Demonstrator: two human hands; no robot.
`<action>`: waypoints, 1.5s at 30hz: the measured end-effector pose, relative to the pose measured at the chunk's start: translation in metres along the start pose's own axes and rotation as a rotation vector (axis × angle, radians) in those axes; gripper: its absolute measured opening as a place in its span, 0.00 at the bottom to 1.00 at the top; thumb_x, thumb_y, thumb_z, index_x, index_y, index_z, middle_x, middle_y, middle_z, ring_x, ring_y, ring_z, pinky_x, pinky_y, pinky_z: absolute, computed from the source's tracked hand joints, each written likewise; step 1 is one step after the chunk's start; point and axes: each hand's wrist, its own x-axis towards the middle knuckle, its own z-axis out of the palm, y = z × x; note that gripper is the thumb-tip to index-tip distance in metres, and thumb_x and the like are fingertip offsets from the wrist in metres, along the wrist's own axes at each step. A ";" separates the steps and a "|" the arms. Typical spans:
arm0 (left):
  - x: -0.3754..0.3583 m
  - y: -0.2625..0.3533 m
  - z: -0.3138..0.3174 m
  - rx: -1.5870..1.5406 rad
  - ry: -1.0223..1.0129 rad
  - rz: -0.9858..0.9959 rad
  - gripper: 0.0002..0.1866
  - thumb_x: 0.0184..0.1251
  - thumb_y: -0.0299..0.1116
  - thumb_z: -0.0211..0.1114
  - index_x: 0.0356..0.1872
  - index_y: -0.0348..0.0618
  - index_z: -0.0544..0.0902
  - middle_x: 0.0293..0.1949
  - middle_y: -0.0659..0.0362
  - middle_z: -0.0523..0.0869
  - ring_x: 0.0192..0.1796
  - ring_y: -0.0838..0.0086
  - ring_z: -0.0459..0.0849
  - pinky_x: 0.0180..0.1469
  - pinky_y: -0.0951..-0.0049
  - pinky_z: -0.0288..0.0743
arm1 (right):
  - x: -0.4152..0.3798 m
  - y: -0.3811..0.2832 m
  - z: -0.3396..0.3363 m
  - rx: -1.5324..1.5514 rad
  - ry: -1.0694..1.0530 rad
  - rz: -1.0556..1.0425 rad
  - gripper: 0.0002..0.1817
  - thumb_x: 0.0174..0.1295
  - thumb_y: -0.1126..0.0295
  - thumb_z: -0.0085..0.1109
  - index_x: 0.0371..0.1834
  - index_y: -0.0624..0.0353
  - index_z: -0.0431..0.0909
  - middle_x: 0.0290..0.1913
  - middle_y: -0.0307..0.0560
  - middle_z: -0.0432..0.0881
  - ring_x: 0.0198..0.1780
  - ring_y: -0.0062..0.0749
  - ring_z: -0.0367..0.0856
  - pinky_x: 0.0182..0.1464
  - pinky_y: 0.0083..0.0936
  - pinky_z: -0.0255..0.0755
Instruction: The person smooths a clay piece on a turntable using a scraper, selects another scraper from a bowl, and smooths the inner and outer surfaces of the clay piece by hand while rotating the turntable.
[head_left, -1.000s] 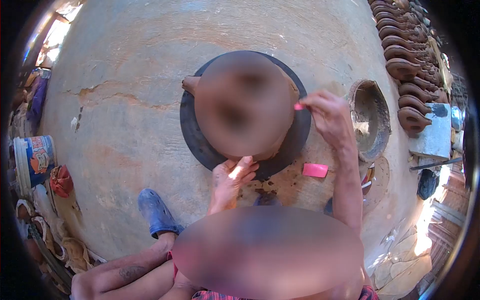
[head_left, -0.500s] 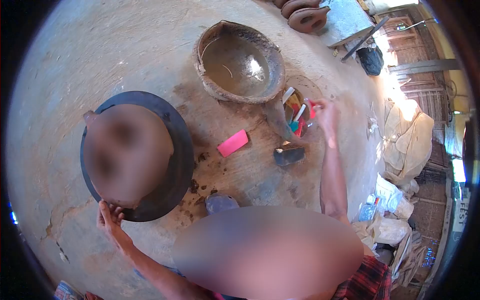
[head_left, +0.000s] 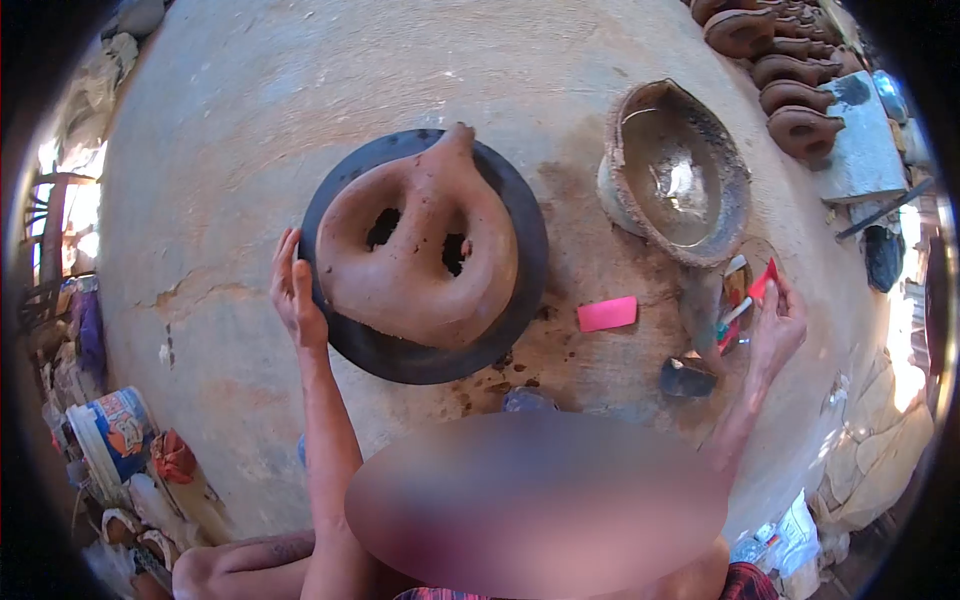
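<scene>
Likely tool-handling: right hand (head_left: pixel 775 322) is pinching red piece (head_left: pixel 763 281) right of disc (head_left: pixel 532 238); left hand (head_left: pixel 300 300) is resting open by disc's left rim. Next move's needing steady pinch.

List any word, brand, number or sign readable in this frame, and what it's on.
No text can be read.
Bucket: printed label, lettering too small and blurred to make out.
Clay piece, dark disc, pink strip: no lettering visible.

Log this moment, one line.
left hand: open, beside dark disc | right hand: pinching red piece | clay form: on disc
</scene>
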 end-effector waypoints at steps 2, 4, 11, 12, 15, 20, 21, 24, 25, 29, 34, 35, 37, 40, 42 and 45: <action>0.012 -0.002 -0.003 -0.036 -0.088 -0.006 0.36 0.81 0.57 0.65 0.72 0.34 0.84 0.79 0.43 0.78 0.83 0.54 0.71 0.85 0.54 0.60 | -0.036 -0.073 0.045 0.224 -0.124 -0.144 0.12 0.78 0.74 0.67 0.60 0.58 0.92 0.49 0.44 0.95 0.48 0.25 0.92 0.49 0.26 0.86; 0.020 -0.001 -0.002 0.007 -0.234 -0.005 0.34 0.79 0.54 0.66 0.74 0.37 0.84 0.82 0.45 0.74 0.85 0.55 0.69 0.86 0.54 0.58 | -0.062 -0.119 0.098 0.254 -0.326 -0.333 0.10 0.74 0.76 0.70 0.55 0.56 0.93 0.48 0.47 0.96 0.46 0.26 0.93 0.47 0.26 0.86; 0.032 0.005 0.001 0.020 -0.272 -0.039 0.35 0.74 0.54 0.69 0.72 0.40 0.86 0.82 0.47 0.75 0.85 0.54 0.70 0.85 0.53 0.61 | -0.062 -0.169 0.260 0.259 -0.440 -0.756 0.11 0.72 0.76 0.68 0.54 0.57 0.93 0.47 0.55 0.94 0.44 0.48 0.94 0.47 0.34 0.86; 0.032 0.005 0.002 0.016 -0.267 -0.040 0.35 0.74 0.54 0.69 0.72 0.40 0.86 0.82 0.47 0.75 0.85 0.54 0.70 0.85 0.53 0.61 | -0.062 -0.169 0.266 0.258 -0.442 -0.762 0.11 0.72 0.76 0.68 0.54 0.57 0.93 0.47 0.55 0.94 0.44 0.48 0.94 0.47 0.34 0.86; 0.028 0.005 0.003 0.024 -0.247 -0.040 0.35 0.73 0.55 0.69 0.72 0.40 0.87 0.82 0.47 0.75 0.85 0.54 0.70 0.85 0.52 0.61 | -0.066 -0.167 0.277 0.321 -0.424 -0.680 0.11 0.72 0.77 0.67 0.53 0.57 0.93 0.47 0.55 0.94 0.45 0.48 0.94 0.47 0.34 0.86; 0.028 0.012 0.004 0.028 -0.241 -0.057 0.35 0.71 0.56 0.69 0.70 0.40 0.88 0.82 0.46 0.75 0.84 0.53 0.70 0.85 0.52 0.61 | -0.073 -0.164 0.268 0.437 -0.651 -0.418 0.10 0.71 0.75 0.65 0.49 0.59 0.94 0.43 0.56 0.94 0.43 0.48 0.95 0.48 0.36 0.86; 0.029 0.012 0.005 0.028 -0.246 -0.052 0.35 0.71 0.56 0.69 0.70 0.40 0.88 0.82 0.46 0.75 0.84 0.53 0.70 0.85 0.52 0.61 | -0.072 -0.160 0.267 0.439 -0.645 -0.416 0.10 0.71 0.75 0.65 0.49 0.59 0.94 0.43 0.56 0.94 0.43 0.48 0.95 0.48 0.36 0.86; 0.032 0.010 0.005 0.012 -0.243 -0.067 0.36 0.69 0.57 0.70 0.70 0.40 0.88 0.82 0.45 0.75 0.84 0.52 0.70 0.85 0.51 0.61 | -0.070 -0.149 0.271 0.495 -0.562 -0.369 0.10 0.70 0.76 0.65 0.48 0.60 0.94 0.42 0.57 0.94 0.43 0.45 0.96 0.47 0.34 0.86; 0.035 0.008 0.004 0.006 -0.255 -0.061 0.37 0.69 0.57 0.70 0.70 0.40 0.88 0.82 0.45 0.75 0.84 0.52 0.70 0.85 0.51 0.61 | -0.070 -0.150 0.276 0.475 -0.510 -0.321 0.10 0.70 0.77 0.65 0.48 0.60 0.94 0.42 0.57 0.94 0.43 0.45 0.96 0.48 0.34 0.86; 0.037 0.007 0.007 -0.028 -0.270 -0.078 0.39 0.66 0.58 0.71 0.70 0.39 0.88 0.81 0.45 0.76 0.84 0.51 0.70 0.85 0.50 0.61 | -0.077 -0.159 0.280 0.458 -0.438 -0.272 0.10 0.69 0.77 0.66 0.49 0.61 0.94 0.45 0.59 0.94 0.45 0.47 0.96 0.49 0.35 0.86; 0.042 0.003 0.007 -0.046 -0.291 -0.064 0.39 0.65 0.57 0.71 0.71 0.38 0.87 0.81 0.44 0.76 0.84 0.52 0.70 0.85 0.51 0.60 | -0.081 -0.158 0.281 0.470 -0.421 -0.323 0.10 0.68 0.80 0.67 0.48 0.62 0.94 0.45 0.59 0.94 0.44 0.44 0.96 0.48 0.34 0.86; 0.042 0.000 0.006 -0.060 -0.290 -0.063 0.39 0.65 0.57 0.72 0.71 0.38 0.87 0.81 0.44 0.76 0.84 0.52 0.70 0.86 0.51 0.60 | -0.081 -0.156 0.281 0.471 -0.425 -0.321 0.10 0.68 0.80 0.67 0.48 0.62 0.94 0.45 0.59 0.94 0.44 0.44 0.96 0.48 0.34 0.86; 0.043 0.001 0.005 -0.060 -0.291 -0.067 0.40 0.65 0.57 0.71 0.71 0.38 0.87 0.81 0.43 0.76 0.84 0.52 0.70 0.86 0.51 0.59 | -0.077 -0.151 0.278 0.494 -0.501 -0.341 0.10 0.68 0.81 0.66 0.47 0.62 0.94 0.43 0.58 0.94 0.43 0.42 0.96 0.47 0.33 0.86; 0.044 0.000 0.006 -0.061 -0.305 -0.059 0.40 0.66 0.57 0.71 0.72 0.37 0.86 0.81 0.43 0.76 0.85 0.52 0.70 0.86 0.51 0.58 | -0.077 -0.139 0.270 0.581 -0.643 -0.368 0.10 0.67 0.81 0.66 0.46 0.63 0.94 0.42 0.57 0.95 0.42 0.41 0.96 0.45 0.33 0.86; 0.047 -0.003 0.006 -0.051 -0.325 -0.049 0.40 0.66 0.56 0.71 0.72 0.36 0.86 0.81 0.43 0.76 0.85 0.52 0.70 0.86 0.51 0.58 | -0.077 -0.132 0.262 0.587 -0.629 -0.312 0.10 0.67 0.81 0.66 0.47 0.63 0.94 0.42 0.56 0.95 0.41 0.41 0.96 0.45 0.32 0.86; 0.049 -0.007 0.004 -0.078 -0.322 -0.064 0.40 0.66 0.56 0.71 0.72 0.34 0.85 0.81 0.43 0.75 0.85 0.52 0.69 0.86 0.51 0.57 | -0.083 -0.137 0.257 0.576 -0.572 -0.129 0.10 0.67 0.81 0.66 0.47 0.63 0.94 0.42 0.56 0.95 0.41 0.41 0.96 0.45 0.32 0.86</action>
